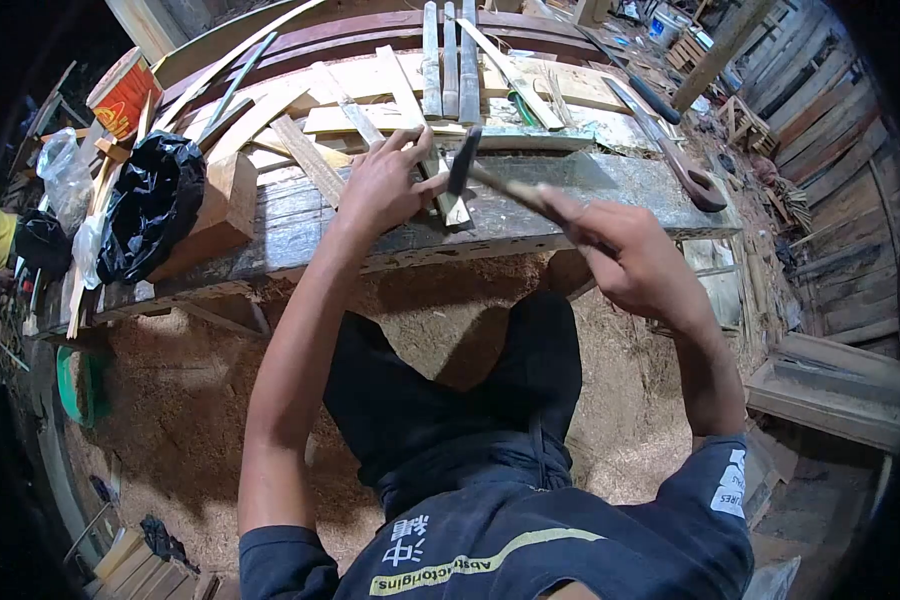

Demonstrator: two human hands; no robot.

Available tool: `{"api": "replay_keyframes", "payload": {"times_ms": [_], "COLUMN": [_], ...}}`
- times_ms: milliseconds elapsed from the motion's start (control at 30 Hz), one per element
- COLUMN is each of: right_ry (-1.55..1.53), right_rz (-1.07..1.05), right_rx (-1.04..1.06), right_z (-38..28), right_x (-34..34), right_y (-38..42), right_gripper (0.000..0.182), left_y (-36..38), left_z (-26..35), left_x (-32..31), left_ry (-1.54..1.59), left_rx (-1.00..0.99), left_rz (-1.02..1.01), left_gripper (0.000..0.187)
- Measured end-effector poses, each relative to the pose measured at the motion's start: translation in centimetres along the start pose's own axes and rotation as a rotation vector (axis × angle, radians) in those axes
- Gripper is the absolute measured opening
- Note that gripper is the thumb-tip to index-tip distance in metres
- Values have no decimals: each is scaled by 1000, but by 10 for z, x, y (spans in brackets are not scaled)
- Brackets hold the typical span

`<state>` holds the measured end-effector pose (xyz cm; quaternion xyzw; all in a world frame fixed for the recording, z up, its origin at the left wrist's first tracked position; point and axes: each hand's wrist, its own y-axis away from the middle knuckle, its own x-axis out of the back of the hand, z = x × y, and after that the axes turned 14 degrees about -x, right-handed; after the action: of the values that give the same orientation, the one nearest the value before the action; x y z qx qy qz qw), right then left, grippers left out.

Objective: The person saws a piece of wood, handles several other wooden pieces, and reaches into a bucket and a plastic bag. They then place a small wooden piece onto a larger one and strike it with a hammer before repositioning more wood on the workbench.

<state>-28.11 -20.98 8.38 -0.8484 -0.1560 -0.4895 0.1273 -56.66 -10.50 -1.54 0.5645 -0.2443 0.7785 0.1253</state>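
My right hand (630, 255) grips the wooden handle of a hammer (462, 160), whose dark head hangs just above a short strip of wood (456, 208) on the workbench (300, 235). My left hand (385, 185) lies on the bench beside that strip, its fingers spread and pressing on it. The hammer head sits between thumb and fingers of the left hand, a little above the wood.
Many loose wooden slats (310, 155) and bamboo strips (450, 60) cover the back of the bench. A black plastic bag (150, 205) and a wood block (225, 200) lie at the left. A long machete (670, 150) rests at the right. Sawdust covers the floor.
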Motion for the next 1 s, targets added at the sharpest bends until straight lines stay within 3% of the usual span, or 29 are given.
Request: {"api": "replay_keyframes", "payload": {"times_ms": [33, 167, 267, 333, 367, 400, 433, 467, 567, 633, 733, 833, 1000], "right_ry": [-50, -56, 104, -45, -51, -57, -59, 67, -33, -155, -179, -165, -182], "right_rz": [142, 86, -8, 114, 155, 196, 166, 59, 154, 277, 333, 266, 225], "right_rx": [24, 21, 24, 33, -1, -35, 83, 69, 75, -69, 23, 4, -37], "right_z": [-2, 2, 8, 5, 4, 5, 15, 21, 16, 6, 13, 21, 22], "right_x": [-5, -9, 1, -10, -14, -18, -31, -35, -43, -38, -39, -50, -61], "right_y": [-1, -2, 3, 1, 2, 3, 4, 12, 16, 18, 15, 18, 24], "right_gripper": [64, 62, 61, 62, 63, 63, 64, 64, 59, 54, 50, 49, 46], "left_y": [0, -2, -2, -1, 0, 0, -1, -2, -2, -1, -1, -2, 1], "left_z": [3, -5, -5, 0, 4, 3, 1, -1, -2, 1, 2, 1, 3], "left_x": [4, -7, -7, 0, 2, -1, -3, -5, -4, -1, -1, 0, -2], "left_ry": [24, 39, 17, 41, 22, 23, 25, 26, 27, 26, 11, 18, 7], "left_rx": [11, 7, -4, 3, 24, 26, 17, 10, -4, -4, 2, -15, 20], "left_rz": [-6, 14, 25, 5, 16, 15, 28, 44, 29, 35, 38, 28, 28], "left_gripper": [84, 84, 87, 89, 77, 77, 79, 82, 84, 85, 87, 88, 67]}}
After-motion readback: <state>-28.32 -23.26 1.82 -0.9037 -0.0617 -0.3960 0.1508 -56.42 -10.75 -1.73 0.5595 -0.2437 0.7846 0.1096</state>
